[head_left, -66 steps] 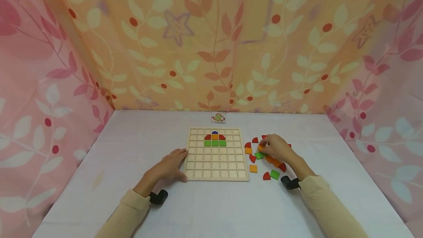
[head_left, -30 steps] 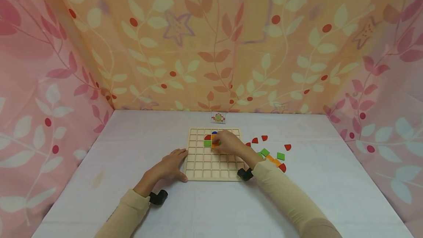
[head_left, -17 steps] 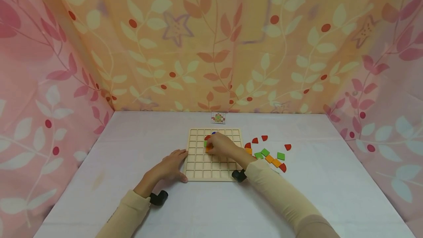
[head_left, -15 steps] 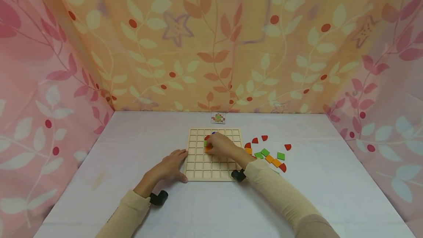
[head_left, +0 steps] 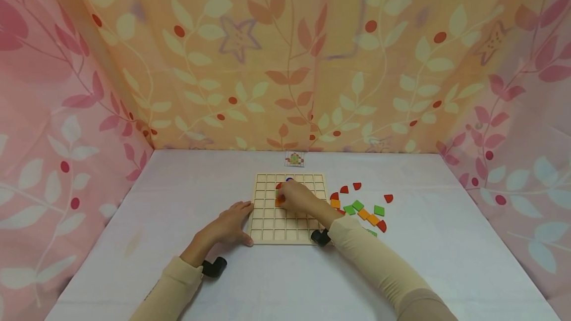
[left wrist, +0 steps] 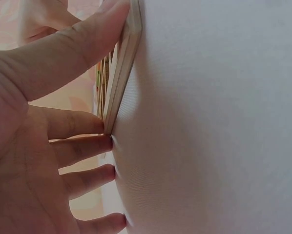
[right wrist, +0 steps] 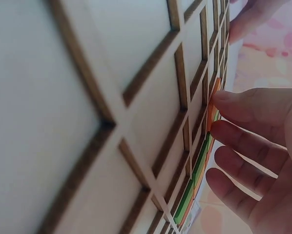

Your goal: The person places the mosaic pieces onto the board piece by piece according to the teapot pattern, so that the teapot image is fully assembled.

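Your right hand (head_left: 298, 198) has thumb and index pinching an orange square tile (head_left: 278, 203) on the wooden grid board (head_left: 285, 234), just nearer you than the green tiles (right wrist: 199, 158). Left hand's (head_left: 228, 223) fingers are spread, touching the board's left edge. 3 loose orange squares (head_left: 364, 214) sit off to the right.

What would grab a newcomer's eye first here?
Probably the leafy orange-and-pink cloth backdrop filling the upper head view. Next, the pale wooden grid board mid-table, with the left hand at its left edge and the right hand over it, thumb and fingertip on an orange tile. Then the bright loose red, green and orange pieces scattered right of the board.
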Demonstrator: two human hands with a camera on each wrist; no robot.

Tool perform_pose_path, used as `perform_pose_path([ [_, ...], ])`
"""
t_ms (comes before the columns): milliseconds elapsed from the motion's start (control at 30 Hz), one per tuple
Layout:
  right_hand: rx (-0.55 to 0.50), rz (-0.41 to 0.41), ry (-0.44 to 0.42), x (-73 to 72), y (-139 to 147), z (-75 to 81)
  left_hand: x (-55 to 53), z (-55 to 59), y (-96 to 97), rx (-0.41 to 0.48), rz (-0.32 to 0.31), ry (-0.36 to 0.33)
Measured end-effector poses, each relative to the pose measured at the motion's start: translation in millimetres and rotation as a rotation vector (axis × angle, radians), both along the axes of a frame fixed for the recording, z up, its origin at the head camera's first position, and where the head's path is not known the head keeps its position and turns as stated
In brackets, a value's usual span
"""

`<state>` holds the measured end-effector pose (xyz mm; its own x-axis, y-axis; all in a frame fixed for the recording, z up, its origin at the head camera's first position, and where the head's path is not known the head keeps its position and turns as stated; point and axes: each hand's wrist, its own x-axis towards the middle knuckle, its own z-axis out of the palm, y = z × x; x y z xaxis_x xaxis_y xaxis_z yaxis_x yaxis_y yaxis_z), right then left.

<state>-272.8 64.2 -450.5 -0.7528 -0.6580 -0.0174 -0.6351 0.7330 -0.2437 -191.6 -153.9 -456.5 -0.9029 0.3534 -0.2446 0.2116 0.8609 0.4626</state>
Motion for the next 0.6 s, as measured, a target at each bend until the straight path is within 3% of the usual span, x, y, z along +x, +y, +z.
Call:
perform_pose_path([
  [200,-0.008,0.010,0.006,1.8,0.8,1.5,0.7,1.4,0.0,0.000,0.005,-0.004],
  [600,-0.116,-0.048,-0.112,3.0,28.2,18.1,0.4,-1.7,1.1,-0.027,0.008,0.015],
])
